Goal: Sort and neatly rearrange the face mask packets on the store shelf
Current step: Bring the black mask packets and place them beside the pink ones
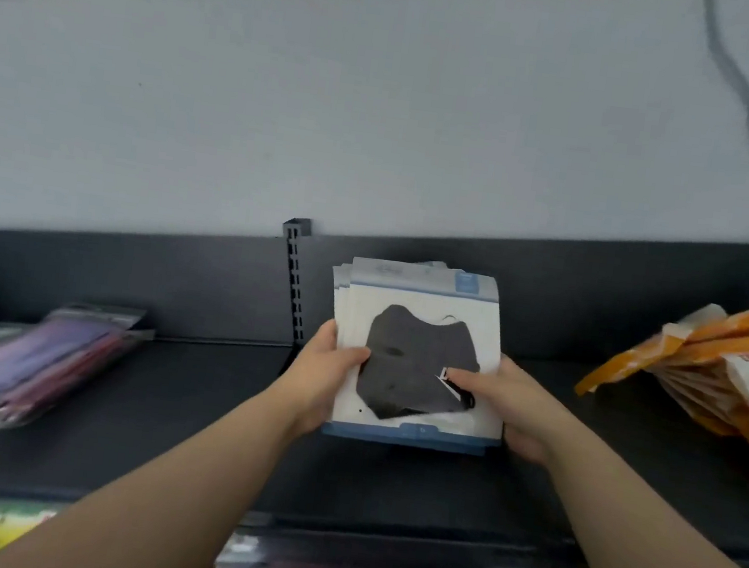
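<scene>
A stack of white face mask packets [421, 308] with blue edges and a black mask showing in front stands upright over the middle of the dark shelf [190, 407]. My left hand [327, 379] grips the stack's left side, thumb across the front. My right hand [508, 404] grips its right side, thumb on the black mask window. Several packets fan out slightly behind the front one.
Flat clear packets of purple and pink masks [27, 365] lie at the shelf's left. Orange-and-white packets [704, 368] lean in a row at the right. A slotted upright post [295, 284] stands behind the stack. Coloured goods show on the shelf below.
</scene>
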